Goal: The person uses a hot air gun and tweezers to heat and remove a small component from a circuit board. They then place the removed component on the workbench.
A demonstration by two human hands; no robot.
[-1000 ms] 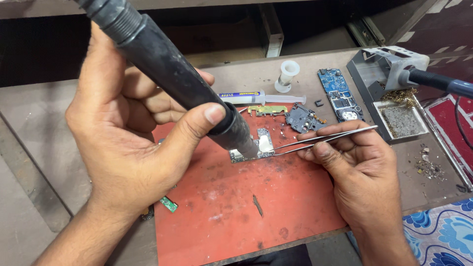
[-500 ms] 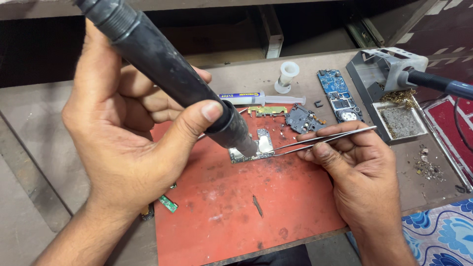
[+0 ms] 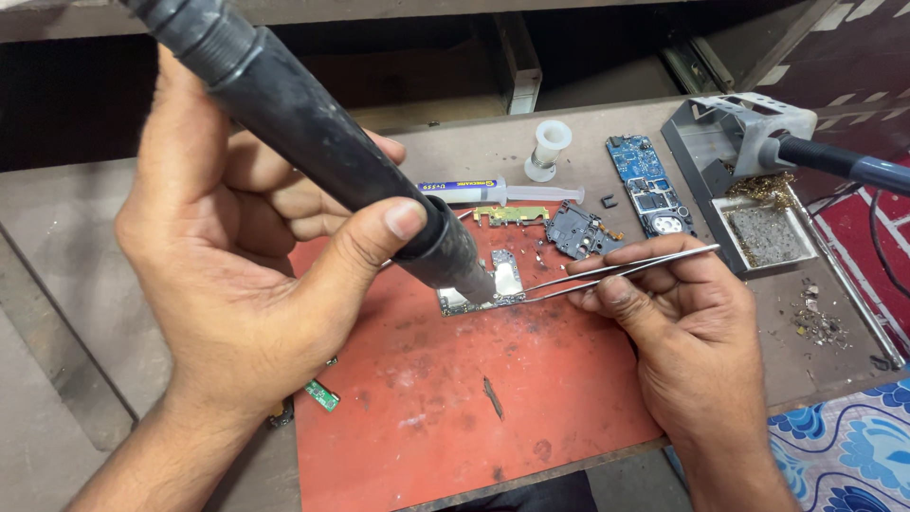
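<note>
The left hand is wrapped around a thick black hot-air tool, thumb pressed along its barrel. The tool slants down to the right, and its metal nozzle sits just over a small circuit board that lies on a worn red mat. A small green board piece lies at the mat's left edge, just below the left wrist, and a dark sliver lies on the mat nearer the front.

Behind the board, a syringe with a white body lies flat on the table, with a thin gold-green strip and a dark grey part just in front of it. A white plastic cap stands further back, and a blue circuit board lies to its right.

The right hand pinches a pair of metal tweezers closed between thumb and fingers; the tips reach left to the edge of the small board, beside the nozzle.

At the far right stands a grey soldering iron holder with a tray of brass wool and a sponge, and an iron's handle rests in it.
</note>
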